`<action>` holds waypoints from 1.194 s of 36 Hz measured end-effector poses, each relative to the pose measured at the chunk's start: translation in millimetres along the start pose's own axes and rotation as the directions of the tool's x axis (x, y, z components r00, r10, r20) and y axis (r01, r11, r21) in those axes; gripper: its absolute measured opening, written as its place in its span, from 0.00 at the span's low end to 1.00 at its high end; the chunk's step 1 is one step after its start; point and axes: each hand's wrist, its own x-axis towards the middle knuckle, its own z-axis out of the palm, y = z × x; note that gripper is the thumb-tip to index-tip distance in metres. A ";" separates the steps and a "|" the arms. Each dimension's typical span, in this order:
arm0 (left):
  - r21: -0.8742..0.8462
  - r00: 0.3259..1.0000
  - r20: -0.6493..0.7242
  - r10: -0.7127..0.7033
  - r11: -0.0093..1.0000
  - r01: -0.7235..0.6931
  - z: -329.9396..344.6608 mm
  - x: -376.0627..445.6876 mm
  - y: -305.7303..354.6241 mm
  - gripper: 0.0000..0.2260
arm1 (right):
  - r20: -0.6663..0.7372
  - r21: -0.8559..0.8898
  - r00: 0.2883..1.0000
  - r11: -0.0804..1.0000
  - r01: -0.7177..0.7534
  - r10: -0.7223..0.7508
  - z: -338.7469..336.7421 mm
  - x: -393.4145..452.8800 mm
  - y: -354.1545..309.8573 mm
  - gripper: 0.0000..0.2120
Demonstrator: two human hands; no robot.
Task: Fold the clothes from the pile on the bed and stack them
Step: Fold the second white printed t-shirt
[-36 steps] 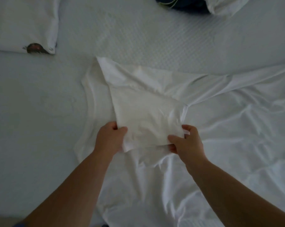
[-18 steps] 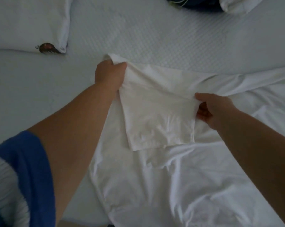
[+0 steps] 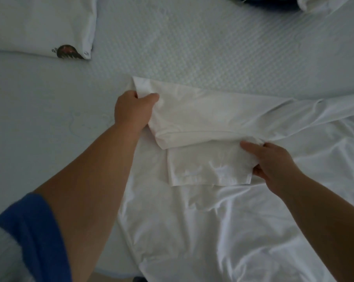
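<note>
A: Where is the garment that is being folded?

B: The white shirt (image 3: pixel 223 220) lies spread on the bed (image 3: pixel 192 47), in the middle and to the right of the view. Its lower part hangs toward the near edge of the bed. A sleeve part (image 3: pixel 202 119) is folded over the body of the shirt, and a smaller flap (image 3: pixel 208 167) shows under it.

A: What does the left hand do?

B: The left hand (image 3: pixel 132 110) is at the upper left corner of the fold. Its grip is pressed together: thumb and fingers pinch the cloth at that corner.

A: And the right hand?

B: The right hand (image 3: pixel 271 161) is at the right end of the smaller flap. Its grip is also closed on the cloth; the thumb lies on top of the flap and the other fingers go under its edge.

A: Is something else on the bed?

B: Yes. At the far left there is a folded white garment (image 3: pixel 40 25) with a small dark print (image 3: pixel 67 52) near its corner. It is well apart from the shirt. At the top right edge I see a dark blue cloth (image 3: pixel 269 0) and just beside it a white cloth (image 3: pixel 318 4); both are cut by the frame, so I cannot tell what they are.

A: What does the person wear?

B: A blue sleeve (image 3: pixel 36 231) shows at the lower left, on the left arm.
</note>
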 end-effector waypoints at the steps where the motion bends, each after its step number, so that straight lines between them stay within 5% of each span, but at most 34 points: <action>1: 0.009 1.000 -0.002 0.022 1.000 -0.022 -0.6 4.2 3.1 0.17 | 0.015 -0.025 1.000 1.000 0.000 0.001 0.7 -0.7 1.4 0.09; 7: -0.117 0.996 -0.078 0.043 0.992 -0.052 -3.3 32.5 20.6 0.05 | -0.018 -0.115 1.000 0.993 0.010 -0.012 7.4 0.4 9.8 0.08; 14: -0.114 0.999 0.029 0.027 0.993 -0.023 -2.2 30.9 12.0 0.14 | -0.126 -0.387 0.977 0.915 0.112 -0.172 12.4 -5.3 19.3 0.14; 16: 0.003 0.997 0.060 0.050 0.999 -0.050 -1.7 21.7 11.8 0.20 | -0.156 -0.440 0.963 0.888 0.132 -0.220 8.9 -10.9 21.5 0.12; 21: 0.409 0.976 -0.113 0.189 0.904 -0.128 -0.9 -44.4 17.2 0.25 | -0.230 -0.443 0.947 0.890 0.103 -0.224 -17.8 -28.1 18.5 0.17; 25: 0.372 0.919 0.156 0.363 0.840 -0.395 33.8 -103.3 29.2 0.13 | -0.183 -0.354 0.971 0.932 0.082 -0.155 -57.0 -39.6 14.7 0.18; 30: 0.319 0.727 0.486 0.485 0.675 -0.665 107.9 -157.0 44.8 0.15 | -0.169 -0.235 0.977 0.968 0.087 -0.129 -116.2 -29.3 1.1 0.07; 34: 0.448 0.666 0.496 0.558 0.493 -0.746 158.7 -148.6 47.6 0.19 | -0.200 -0.089 0.970 0.989 0.119 -0.134 -160.9 7.6 -18.9 0.05; 43: 0.591 0.698 0.404 0.591 0.414 -0.692 192.6 -133.7 41.5 0.17 | -0.246 0.348 0.969 0.932 0.105 -0.017 -212.9 77.0 -79.1 0.05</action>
